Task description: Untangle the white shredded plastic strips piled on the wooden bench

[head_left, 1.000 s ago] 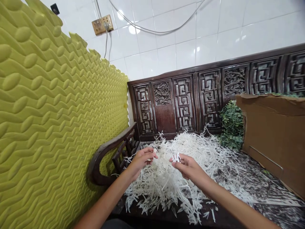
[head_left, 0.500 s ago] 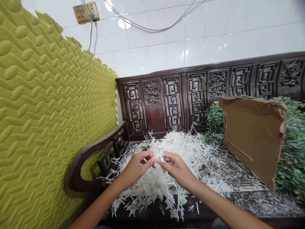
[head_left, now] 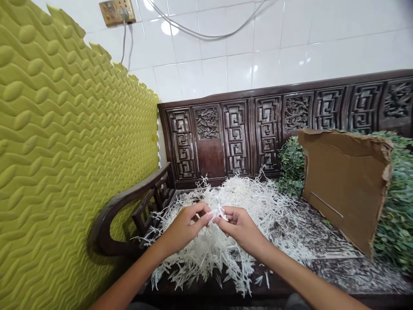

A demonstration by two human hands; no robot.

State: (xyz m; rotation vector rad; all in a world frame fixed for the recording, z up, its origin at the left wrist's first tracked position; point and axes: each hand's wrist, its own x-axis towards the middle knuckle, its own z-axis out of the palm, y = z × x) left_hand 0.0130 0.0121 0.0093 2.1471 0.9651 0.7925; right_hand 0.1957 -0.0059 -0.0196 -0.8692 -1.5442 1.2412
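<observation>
Between my two hands is a small white branching plastic sprig (head_left: 218, 212), partly covered by the fingertips. My left hand (head_left: 192, 220) pinches its left side with thumb and forefinger. From the right, my right hand (head_left: 237, 223) grips the other side, fingers curled. Both hands hover over a large loose heap of white artificial branches (head_left: 254, 202), spread on the seat of a dark carved wooden bench (head_left: 209, 159). A few loose white bits (head_left: 267, 280) lie at the seat's front edge.
A brown cardboard piece (head_left: 345, 181) leans on bunches of green artificial foliage (head_left: 398, 215) at the right. Left of the bench's curved armrest (head_left: 100, 224) stands a yellow foam mat (head_left: 77, 142). A socket (head_left: 112, 12) and cable (head_left: 209, 36) are on the tiled wall.
The white piece between my fingers has turned and shows more of its prongs. My hands stay almost in the same place, and the view has shifted slightly.
</observation>
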